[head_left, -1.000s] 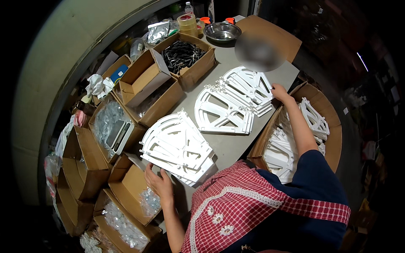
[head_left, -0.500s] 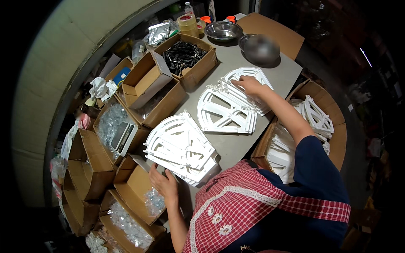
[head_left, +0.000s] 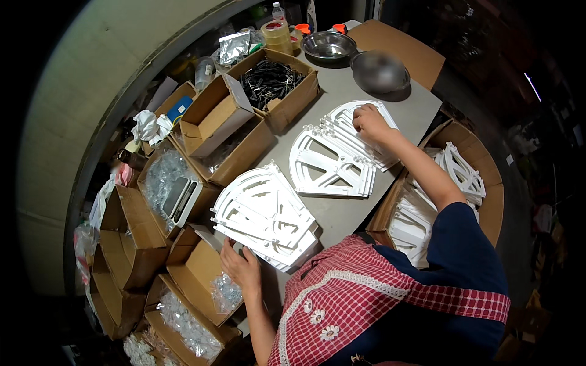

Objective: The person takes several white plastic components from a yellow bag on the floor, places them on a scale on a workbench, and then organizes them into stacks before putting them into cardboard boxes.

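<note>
Two groups of white fan-shaped plastic frames with slots lie on the grey table. At the lower left, beside the near stack (head_left: pixel 265 210), is my left hand (head_left: pixel 242 267). Its fingers are apart, with the tips close to the stack's lower left edge; whether they touch is unclear. Farther off, the second stack (head_left: pixel 332 165) is fanned out in overlapping layers. My right hand (head_left: pixel 373 125) rests over its far right part, fingers bent down and drawn together. What lies between those fingertips is hidden by the hand.
Left of the stacks stand cardboard boxes, one with black parts (head_left: pixel 271 82), others with small clear pieces (head_left: pixel 192 326). A metal bowl (head_left: pixel 328 47) and a dark round pan (head_left: pixel 379 72) sit at the back. On the right, a large carton (head_left: pixel 497 201) holds more white frames.
My right hand has moved slightly right over the far stack, and its outstretched fingers have curled in. My left hand stays beside the near stack. The whole view has shifted a little.
</note>
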{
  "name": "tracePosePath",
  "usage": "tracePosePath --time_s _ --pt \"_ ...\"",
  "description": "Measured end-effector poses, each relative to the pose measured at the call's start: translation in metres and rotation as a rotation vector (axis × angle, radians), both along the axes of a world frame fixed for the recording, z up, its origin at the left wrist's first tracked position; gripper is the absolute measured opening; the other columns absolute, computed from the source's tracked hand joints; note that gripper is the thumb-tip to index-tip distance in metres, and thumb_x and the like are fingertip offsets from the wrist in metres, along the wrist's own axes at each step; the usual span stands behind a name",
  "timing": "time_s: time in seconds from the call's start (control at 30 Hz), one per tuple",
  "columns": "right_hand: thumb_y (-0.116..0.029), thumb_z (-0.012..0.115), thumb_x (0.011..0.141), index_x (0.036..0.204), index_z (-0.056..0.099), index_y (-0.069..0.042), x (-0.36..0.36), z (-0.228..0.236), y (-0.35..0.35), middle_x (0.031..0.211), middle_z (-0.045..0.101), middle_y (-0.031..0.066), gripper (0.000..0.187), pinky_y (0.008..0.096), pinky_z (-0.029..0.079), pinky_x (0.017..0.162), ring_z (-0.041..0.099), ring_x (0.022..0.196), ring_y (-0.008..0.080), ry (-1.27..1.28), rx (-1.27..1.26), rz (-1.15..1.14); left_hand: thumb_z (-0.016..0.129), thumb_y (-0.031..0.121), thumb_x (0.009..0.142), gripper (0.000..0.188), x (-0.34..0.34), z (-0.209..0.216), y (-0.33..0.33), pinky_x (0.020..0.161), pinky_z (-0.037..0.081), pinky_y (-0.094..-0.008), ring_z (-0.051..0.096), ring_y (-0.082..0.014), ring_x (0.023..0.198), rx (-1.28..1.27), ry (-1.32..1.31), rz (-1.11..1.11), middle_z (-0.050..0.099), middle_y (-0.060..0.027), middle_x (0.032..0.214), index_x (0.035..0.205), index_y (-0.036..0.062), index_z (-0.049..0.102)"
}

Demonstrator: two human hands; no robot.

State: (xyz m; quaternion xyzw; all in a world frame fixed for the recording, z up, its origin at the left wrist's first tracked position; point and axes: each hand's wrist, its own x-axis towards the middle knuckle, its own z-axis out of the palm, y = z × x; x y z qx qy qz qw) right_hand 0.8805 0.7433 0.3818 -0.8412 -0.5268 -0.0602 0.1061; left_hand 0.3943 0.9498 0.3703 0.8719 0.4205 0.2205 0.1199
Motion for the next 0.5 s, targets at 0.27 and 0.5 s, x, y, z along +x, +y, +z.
tracePosePath --time_s 0.27,0.5 --pt "-0.012 0.068 0.072 0.079 0.063 -0.005 0.008 -0.02 0.006 0.085 0.066 0.0135 0.011 0.042 0.049 0.078 0.063 0.083 0.033 0.285 0.227 -0.319 0.059 0.009 0.085 0.055 0.004 0.008 -0.004 0.105 0.031 -0.0481 0.048 -0.0357 0.119 0.025 0.014 -0.004 0.059 -0.0198 0.12 0.136 -0.0029 0.041" --pt "-0.029 0.07 0.08 0.086 0.063 -0.004 0.01 -0.032 0.036 0.087 0.068 0.0151 0.026 0.0433 0.05 0.075 0.065 0.085 0.0326 0.384 0.046 -0.427 0.059 0.01 0.085 0.057 0.003 0.009 -0.003 0.108 0.028 -0.0473 0.048 -0.0342 0.119 -0.035 0.041 -0.017 0.06 -0.0176 0.119 0.137 -0.0035 0.04"
